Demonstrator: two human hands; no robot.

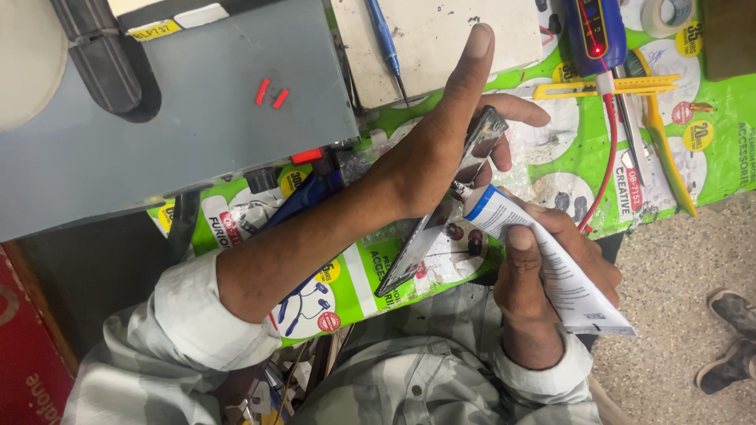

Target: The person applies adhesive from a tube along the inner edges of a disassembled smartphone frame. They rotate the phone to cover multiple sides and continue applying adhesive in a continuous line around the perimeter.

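Observation:
My left hand (445,134) holds a slim dark phone (441,208) on edge over the bench, thumb stretched up and fingers curled behind it. My right hand (543,260) squeezes a white tube with a blue band (551,267). The tube's nozzle touches the phone's edge near the middle. The phone's lower end reaches down towards my lap.
A grey machine housing (197,102) with two small red pieces (270,93) fills the left. The green printed bench cover (709,134) carries a white slab (441,39), a blue screwdriver (386,43), a yellow cutter (606,86), a blue tool with a red cable (596,35) and a tape roll (668,14). Speckled floor and a sandalled foot (732,346) lie on the right.

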